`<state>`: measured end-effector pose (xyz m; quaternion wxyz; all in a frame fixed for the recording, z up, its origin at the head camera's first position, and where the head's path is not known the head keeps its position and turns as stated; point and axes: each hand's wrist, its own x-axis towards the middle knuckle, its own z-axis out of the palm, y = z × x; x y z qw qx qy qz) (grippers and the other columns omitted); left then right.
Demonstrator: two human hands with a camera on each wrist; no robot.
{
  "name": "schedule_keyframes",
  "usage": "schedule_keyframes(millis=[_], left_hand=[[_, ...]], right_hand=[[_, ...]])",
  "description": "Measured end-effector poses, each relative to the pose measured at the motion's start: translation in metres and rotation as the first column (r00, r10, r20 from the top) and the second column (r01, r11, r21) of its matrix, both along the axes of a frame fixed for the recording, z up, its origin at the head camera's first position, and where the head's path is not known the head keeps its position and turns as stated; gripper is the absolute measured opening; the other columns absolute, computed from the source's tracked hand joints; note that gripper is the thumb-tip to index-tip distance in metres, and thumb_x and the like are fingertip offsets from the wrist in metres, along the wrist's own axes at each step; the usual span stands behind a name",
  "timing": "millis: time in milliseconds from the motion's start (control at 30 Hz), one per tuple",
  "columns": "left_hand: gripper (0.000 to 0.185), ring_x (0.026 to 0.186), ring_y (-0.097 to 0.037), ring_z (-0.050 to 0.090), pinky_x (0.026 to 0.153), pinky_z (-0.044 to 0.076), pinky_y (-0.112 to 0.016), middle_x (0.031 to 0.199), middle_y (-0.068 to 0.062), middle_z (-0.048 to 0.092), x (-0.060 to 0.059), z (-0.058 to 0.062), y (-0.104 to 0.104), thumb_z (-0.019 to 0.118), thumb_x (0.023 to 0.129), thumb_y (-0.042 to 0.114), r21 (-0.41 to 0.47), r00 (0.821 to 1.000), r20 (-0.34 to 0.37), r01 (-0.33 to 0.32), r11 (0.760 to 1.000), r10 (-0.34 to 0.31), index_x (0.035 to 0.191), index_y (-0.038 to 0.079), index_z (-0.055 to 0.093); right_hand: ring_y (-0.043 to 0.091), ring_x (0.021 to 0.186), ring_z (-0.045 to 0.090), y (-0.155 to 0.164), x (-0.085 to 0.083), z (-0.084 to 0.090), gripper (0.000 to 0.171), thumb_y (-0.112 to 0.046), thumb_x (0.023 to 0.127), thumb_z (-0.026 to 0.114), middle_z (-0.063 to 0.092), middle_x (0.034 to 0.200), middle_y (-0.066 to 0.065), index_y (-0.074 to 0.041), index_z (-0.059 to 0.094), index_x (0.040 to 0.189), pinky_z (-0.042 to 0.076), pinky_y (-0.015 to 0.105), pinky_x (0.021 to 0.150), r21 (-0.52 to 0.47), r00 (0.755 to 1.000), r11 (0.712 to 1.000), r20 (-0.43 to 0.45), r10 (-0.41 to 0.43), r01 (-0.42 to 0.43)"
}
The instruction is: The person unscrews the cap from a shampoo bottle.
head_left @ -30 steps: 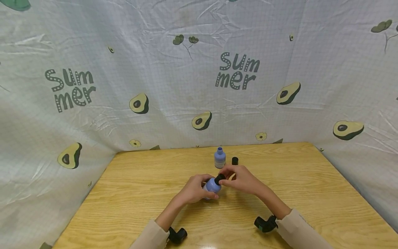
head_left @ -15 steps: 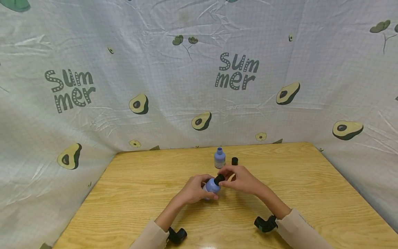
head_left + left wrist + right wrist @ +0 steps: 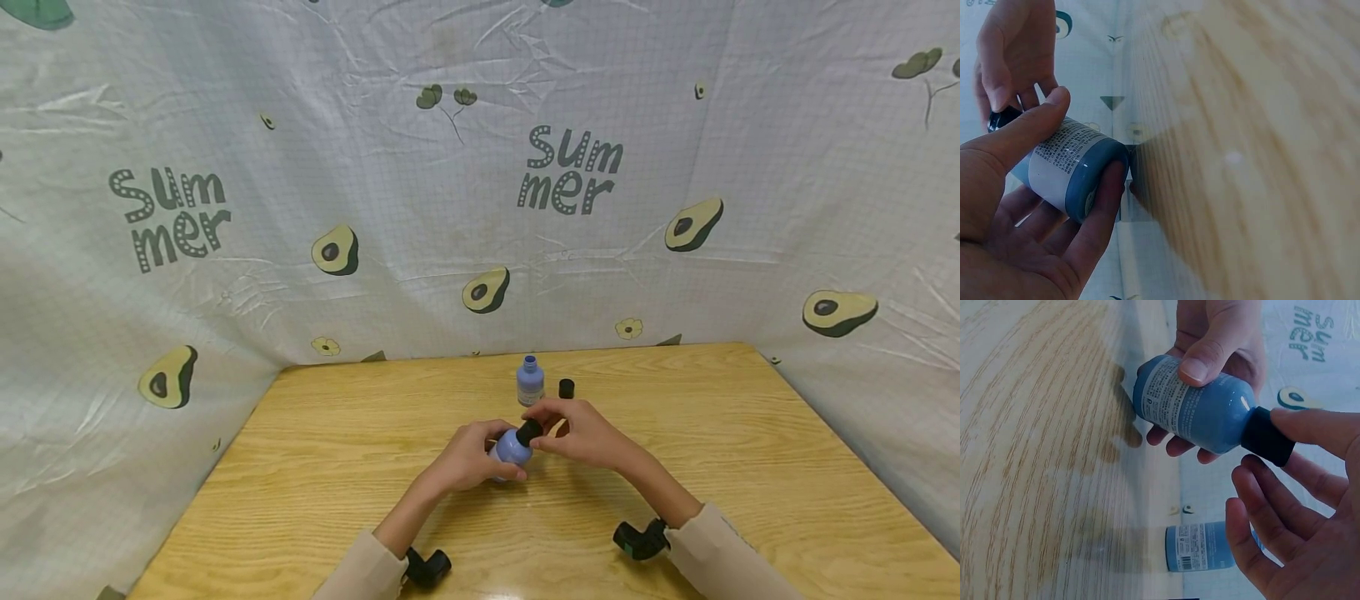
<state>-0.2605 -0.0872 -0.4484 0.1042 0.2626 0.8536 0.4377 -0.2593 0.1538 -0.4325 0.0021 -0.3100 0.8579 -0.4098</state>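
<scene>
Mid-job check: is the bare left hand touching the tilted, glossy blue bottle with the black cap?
Touching. The right wrist view shows it plainly: the left hand grips the blue bottle, its thumb against the printed side, no gap.

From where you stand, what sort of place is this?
Probably a makeshift filming corner: a creased, avocado-printed curtain hangs behind and on both sides of a wooden table, and black wrist-worn devices, perhaps cameras, are in view.

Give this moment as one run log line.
left hand: holds tilted bottle; right hand: pinches its cap; second bottle: upright, uncapped; loose cap: beside it
</scene>
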Motion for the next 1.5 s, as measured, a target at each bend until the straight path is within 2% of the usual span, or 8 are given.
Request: schedule_keyframes(millis=[233, 433, 567, 767, 900, 1000, 1233, 1500], left_hand=[[0.051, 0.107, -0.025, 0.070, 0.086, 0.058, -0.041, 0.119, -0.007, 0.072, 0.0002, -0.0002, 0.0000, 0.090, 0.082, 0.022, 0.004, 1.000, -0.003, 0.004, 1.000, -0.004, 0.127, 0.011, 0.070], [0.052, 0.107, -0.025, 0.070, 0.085, 0.058, -0.040, 0.120, -0.008, 0.072, 0.0001, -0.0005, 0.0000, 0.090, 0.082, 0.022, 0.002, 1.000, -0.006, 0.004, 1.000, -0.004, 0.128, 0.011, 0.069], [0.052, 0.106, -0.024, 0.070, 0.084, 0.058, -0.039, 0.120, -0.008, 0.072, -0.0005, -0.0006, 0.0005, 0.090, 0.082, 0.022, 0.003, 1.000, -0.007, 0.002, 1.000, -0.002, 0.128, 0.011, 0.069], [0.050, 0.105, -0.023, 0.070, 0.084, 0.058, -0.039, 0.118, -0.007, 0.072, -0.0002, -0.0002, 0.0003, 0.089, 0.082, 0.022, 0.008, 1.000, -0.006, 0.009, 1.000, -0.008, 0.127, 0.011, 0.069], [0.052, 0.106, -0.024, 0.071, 0.085, 0.059, -0.039, 0.119, -0.008, 0.072, 0.0001, -0.0001, -0.0002, 0.089, 0.083, 0.021, 0.015, 1.000, 0.000, 0.014, 1.000, -0.014, 0.129, 0.011, 0.068], [0.053, 0.107, -0.024, 0.070, 0.085, 0.059, -0.039, 0.120, -0.008, 0.072, -0.0001, 0.0001, -0.0002, 0.089, 0.083, 0.022, 0.015, 1.000, 0.004, 0.014, 1.000, -0.014, 0.130, 0.011, 0.068], [0.051, 0.107, -0.024, 0.070, 0.085, 0.059, -0.039, 0.120, -0.007, 0.072, -0.0001, 0.0000, -0.0001, 0.089, 0.082, 0.023, 0.008, 1.000, -0.006, 0.011, 1.000, -0.011, 0.127, 0.011, 0.069], [0.052, 0.107, -0.024, 0.070, 0.085, 0.058, -0.039, 0.120, -0.007, 0.072, 0.0000, -0.0014, -0.0002, 0.090, 0.082, 0.024, 0.003, 1.000, -0.019, 0.011, 1.000, -0.011, 0.128, 0.012, 0.070]], right_hand=[[0.008, 0.092, 0.064, -0.0002, 0.0018, 0.0011, 0.030, -0.025, 0.096, 0.075, 0.071, 0.101, 0.000, -0.009, 0.070, 0.120, 0.055, 0.026, 0.078, -0.010, 1.000, 1.000, 0.005, -0.016, 0.016], [0.008, 0.093, 0.064, -0.0001, 0.0010, 0.0017, 0.033, -0.018, 0.094, 0.075, 0.071, 0.103, 0.002, -0.004, 0.069, 0.124, 0.055, 0.026, 0.079, -0.016, 1.000, 1.000, -0.001, 0.000, 0.000], [0.009, 0.094, 0.064, -0.0001, 0.0006, 0.0014, 0.033, -0.016, 0.094, 0.075, 0.071, 0.106, 0.003, -0.005, 0.069, 0.125, 0.055, 0.027, 0.080, -0.017, 1.000, 1.000, -0.004, 0.001, -0.001], [0.010, 0.094, 0.064, -0.0005, 0.0012, 0.0004, 0.037, -0.030, 0.097, 0.073, 0.071, 0.105, 0.001, -0.005, 0.068, 0.125, 0.055, 0.027, 0.079, -0.006, 0.999, 0.999, -0.005, -0.033, 0.033], [0.009, 0.092, 0.064, -0.0010, 0.0008, -0.0005, 0.031, -0.034, 0.099, 0.070, 0.071, 0.102, -0.001, -0.010, 0.071, 0.120, 0.055, 0.028, 0.079, 0.002, 0.999, 0.999, -0.004, -0.053, 0.053], [0.008, 0.093, 0.065, -0.0004, 0.0007, -0.0007, 0.027, -0.034, 0.100, 0.069, 0.072, 0.102, -0.001, -0.013, 0.072, 0.117, 0.056, 0.027, 0.079, -0.001, 0.999, 0.999, -0.007, -0.043, 0.043], [0.012, 0.097, 0.066, 0.0003, 0.0020, 0.0016, 0.034, -0.026, 0.100, 0.069, 0.072, 0.110, 0.004, -0.005, 0.069, 0.127, 0.056, 0.026, 0.082, -0.008, 1.000, 1.000, -0.003, -0.002, 0.002], [0.014, 0.099, 0.066, -0.0006, 0.0029, 0.0027, 0.032, -0.017, 0.099, 0.069, 0.072, 0.112, 0.006, -0.005, 0.069, 0.128, 0.056, 0.026, 0.083, -0.016, 1.000, 1.000, 0.005, 0.018, -0.018]])
